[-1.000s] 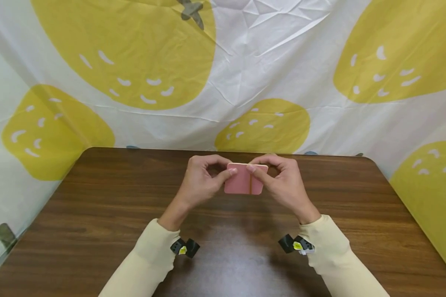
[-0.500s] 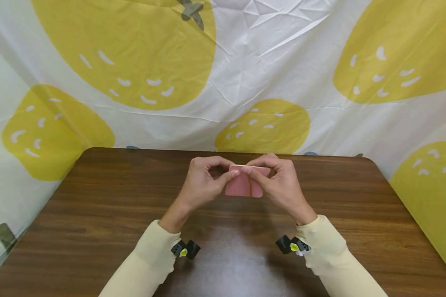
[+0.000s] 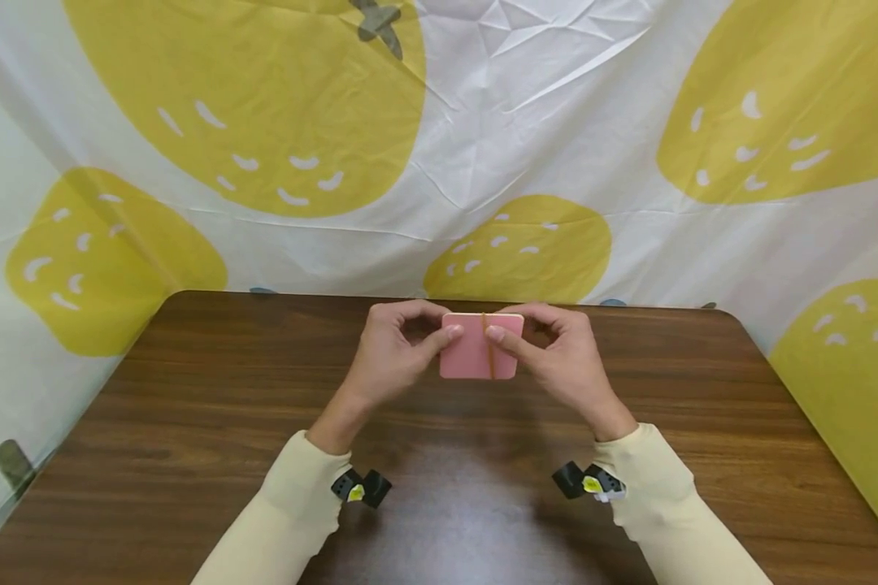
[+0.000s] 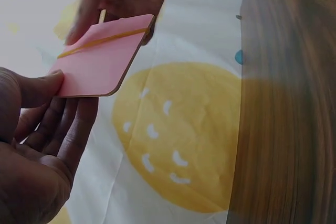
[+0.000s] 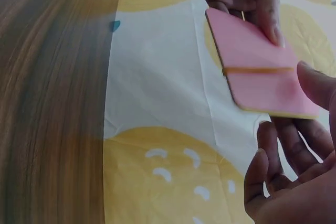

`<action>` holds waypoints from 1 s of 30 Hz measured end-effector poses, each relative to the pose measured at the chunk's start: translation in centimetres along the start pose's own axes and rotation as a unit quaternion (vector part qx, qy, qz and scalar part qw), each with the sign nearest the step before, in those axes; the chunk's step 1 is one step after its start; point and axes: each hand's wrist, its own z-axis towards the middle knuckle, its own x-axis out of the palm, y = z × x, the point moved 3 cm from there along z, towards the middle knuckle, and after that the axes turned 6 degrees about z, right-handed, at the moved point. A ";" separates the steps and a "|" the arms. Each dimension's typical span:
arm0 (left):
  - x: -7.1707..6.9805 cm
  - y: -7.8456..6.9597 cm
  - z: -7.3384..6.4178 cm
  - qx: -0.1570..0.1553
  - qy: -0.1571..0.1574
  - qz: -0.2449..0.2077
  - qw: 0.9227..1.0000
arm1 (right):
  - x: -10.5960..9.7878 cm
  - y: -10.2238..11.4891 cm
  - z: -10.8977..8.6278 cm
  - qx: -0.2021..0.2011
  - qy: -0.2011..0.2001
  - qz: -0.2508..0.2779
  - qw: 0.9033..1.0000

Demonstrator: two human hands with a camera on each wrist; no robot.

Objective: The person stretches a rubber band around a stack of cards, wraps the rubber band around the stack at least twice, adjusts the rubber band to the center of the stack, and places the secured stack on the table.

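Nearest the camera, pale yellow sleeves are worn on both arms, with a small black gadget strapped at the left wrist and another black device at the right. Just beyond them, a flat pink pad is held up between both hands, centred over the tabletop. Its left side is pinched by the left hand, thumb on the near face, fingers behind; the grip is closed down to the pad's thickness. Pretty much the same pinch is made on the right side by the right hand, its thumb set right by the orange band stretched across the pad. Notebook or card stack? Can't really be told, since the right wrist view is blurred. At the far end, the brown wood-grain surface is backed by a white cloth printed with big yellow fruit.
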 end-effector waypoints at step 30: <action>-0.6 1.7 -0.5 -0.076 0.056 0.024 0.995 | 0.1 -1.2 0.2 0.053 0.018 -0.007 0.998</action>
